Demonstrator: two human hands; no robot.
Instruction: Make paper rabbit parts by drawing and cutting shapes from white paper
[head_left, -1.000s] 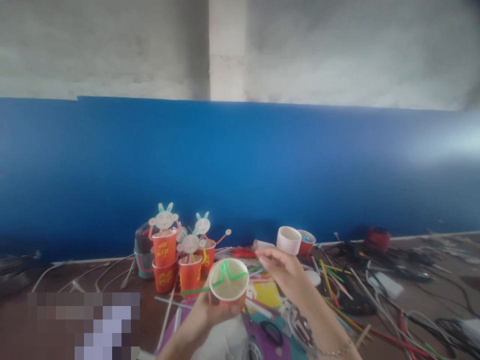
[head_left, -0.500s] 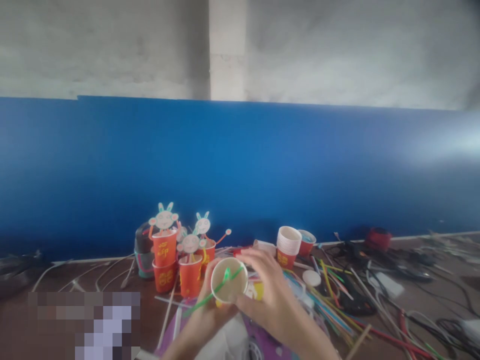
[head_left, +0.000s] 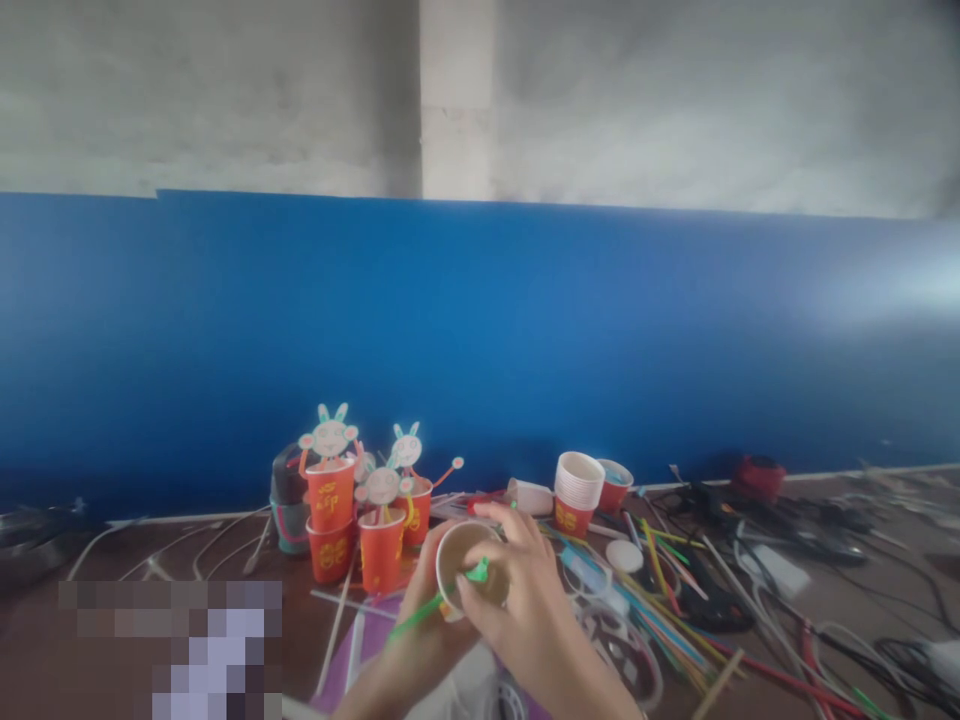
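The left hand (head_left: 429, 622) clasps a round, white-lined paper cup (head_left: 451, 553); the right hand (head_left: 523, 582) pinches a green plastic straw (head_left: 478, 571) inside. Overly hard squeezing could buckle the cup.

Craft workspace: cluttered table (head_left: 304, 640), paper cups (head_left: 381, 557)

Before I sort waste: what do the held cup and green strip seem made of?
Held cup: likely paper, smooth and matte-looking, judging by the thin, pale rim.
Green strip: perhaps plastic, from its bright, even colour; blur leaves its finish open.
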